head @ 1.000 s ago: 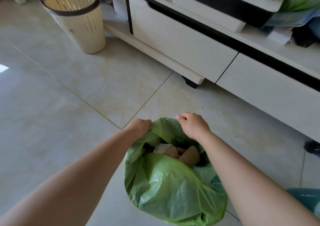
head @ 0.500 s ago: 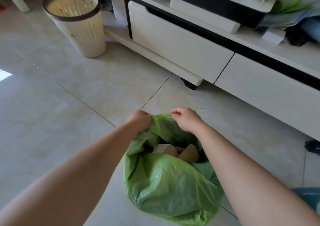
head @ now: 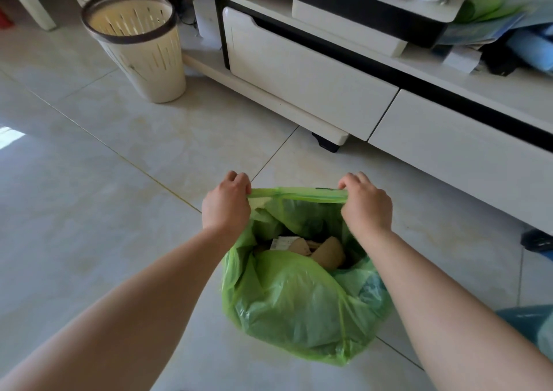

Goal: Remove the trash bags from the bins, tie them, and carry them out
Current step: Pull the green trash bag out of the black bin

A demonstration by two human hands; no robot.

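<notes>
Left hand (head: 226,205) and right hand (head: 365,203) are each gripping the far rim of the green trash bag (head: 302,307), stretching it taut; bag is sitting on the floor (head: 89,211), mouth gaping; thin film risks tearing, cardboard scraps (head: 317,248) spilling out.

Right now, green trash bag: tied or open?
Open. Green trash bag untied: left hand and right hand hold its rim stretched apart, brown scraps visible inside.
</notes>
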